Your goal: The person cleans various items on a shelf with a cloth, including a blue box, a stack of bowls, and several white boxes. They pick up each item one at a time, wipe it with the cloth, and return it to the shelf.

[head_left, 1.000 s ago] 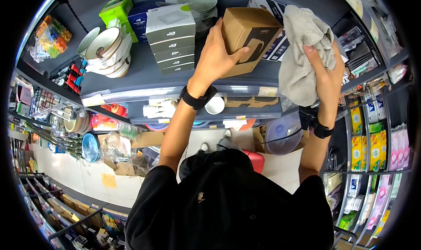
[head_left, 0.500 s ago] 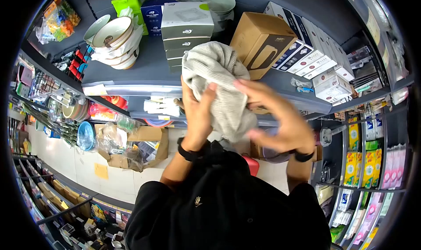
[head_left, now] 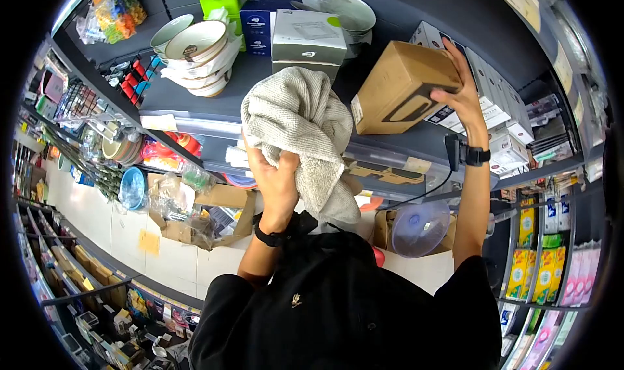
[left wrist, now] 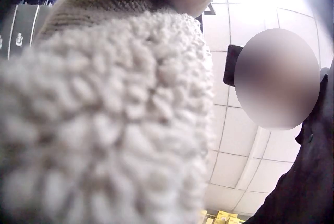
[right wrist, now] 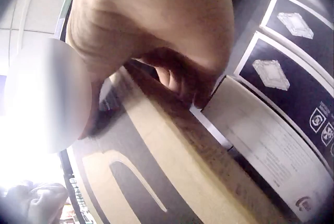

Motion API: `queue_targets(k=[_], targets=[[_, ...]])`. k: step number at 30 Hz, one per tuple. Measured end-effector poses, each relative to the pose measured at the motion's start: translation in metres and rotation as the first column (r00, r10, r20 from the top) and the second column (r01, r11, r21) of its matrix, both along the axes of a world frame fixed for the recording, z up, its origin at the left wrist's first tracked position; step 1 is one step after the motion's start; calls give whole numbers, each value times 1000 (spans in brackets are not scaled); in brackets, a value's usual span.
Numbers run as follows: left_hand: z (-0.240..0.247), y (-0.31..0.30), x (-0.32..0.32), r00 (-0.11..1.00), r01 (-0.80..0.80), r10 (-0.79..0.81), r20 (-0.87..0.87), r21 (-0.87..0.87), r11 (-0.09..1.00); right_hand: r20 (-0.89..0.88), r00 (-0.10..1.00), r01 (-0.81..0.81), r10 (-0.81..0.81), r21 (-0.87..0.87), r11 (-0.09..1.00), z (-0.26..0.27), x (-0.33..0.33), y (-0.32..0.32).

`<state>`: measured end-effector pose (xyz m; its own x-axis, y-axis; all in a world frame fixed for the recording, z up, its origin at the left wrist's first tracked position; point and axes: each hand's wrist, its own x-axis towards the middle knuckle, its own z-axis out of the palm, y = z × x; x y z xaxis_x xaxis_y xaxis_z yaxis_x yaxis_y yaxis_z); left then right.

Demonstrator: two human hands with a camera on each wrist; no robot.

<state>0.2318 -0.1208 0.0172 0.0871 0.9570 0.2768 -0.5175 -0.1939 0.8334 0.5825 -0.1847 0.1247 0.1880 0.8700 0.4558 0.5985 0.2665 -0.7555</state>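
My left hand (head_left: 276, 185) grips a bunched light-grey cloth (head_left: 299, 113) in front of the shelf, its thumb pressed over the near side. The cloth's looped pile (left wrist: 115, 125) fills most of the left wrist view, and the fingers behind it are hidden. On the shelf to the right, a brown cardboard box (head_left: 393, 84) with a dark printed front sits at an angle. My right hand (head_left: 467, 94) holds this box by its right end, thumb on the printed front and fingers around the far side. The right wrist view shows that hand over the box's edge (right wrist: 151, 135).
White-and-navy boxes (head_left: 497, 94) stand in a row right of the brown box. Grey-and-white boxes (head_left: 309, 35) are stacked behind the cloth, with a bowl (head_left: 349, 14) beyond. Stacked bowls (head_left: 198, 42) stand at left. The shelf's front edge (head_left: 214, 124) runs below the hands.
The cloth has passed from my right hand to my left, which earlier touched the brown box. My right hand has moved over to that box and now holds its right end.
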Motion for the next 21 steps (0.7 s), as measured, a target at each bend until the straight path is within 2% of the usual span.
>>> queue_targets(k=[1,4,5,7,8,10,11,12,13,14,15,16,17,19,20,21], targets=[[2,1,1,1000,15,-14,19,-12,1000,-17,999,-37,38,31,999,1,-9,-4],[0,9,10,999,35,-34,-15,30,999,-284,925,-235,252,94,967,-3,-32,-16],[1,10,16,998,66,-66,11,7,998,-287,924,-237,253,90,967,-18,-18,-22],[4,11,31,993,114,-115,40,22,993,-416,901,-149,124,-29,988,-62,20,-39],[6,13,40,990,130,-133,44,63,989,-416,901,-150,126,-26,988,-63,18,-40],[16,11,55,991,122,-129,29,185,975,-211,977,-22,-32,-251,968,-63,14,-44],[20,7,65,987,139,-154,53,213,967,-156,987,5,-41,-224,975,-62,3,-48],[18,5,73,991,132,-124,-45,309,942,-156,987,10,-45,-222,975,-68,-10,-50],[14,11,81,983,180,-138,-118,545,819,-93,993,65,-72,-80,995,-77,-25,-50],[29,8,83,993,67,19,-117,687,724,-33,994,109,-107,66,992,-82,-33,-55],[41,6,80,997,82,-55,-61,708,702,127,984,119,-121,26,993,-81,-36,-63],[50,5,78,991,95,-131,-7,727,680,80,988,128,-134,81,988,-82,-45,-71],[59,6,78,992,91,-130,-3,725,682,-27,993,118,-115,139,983,-80,-57,-77],[72,4,73,997,13,-71,39,791,611,-254,967,107,-32,287,952,-71,-78,-87],[83,1,68,988,27,-129,79,746,666,-344,938,102,33,367,925,-66,-86,-92],[82,1,68,984,19,-146,100,758,652,-412,906,103,100,444,890,-61,-94,-96]])
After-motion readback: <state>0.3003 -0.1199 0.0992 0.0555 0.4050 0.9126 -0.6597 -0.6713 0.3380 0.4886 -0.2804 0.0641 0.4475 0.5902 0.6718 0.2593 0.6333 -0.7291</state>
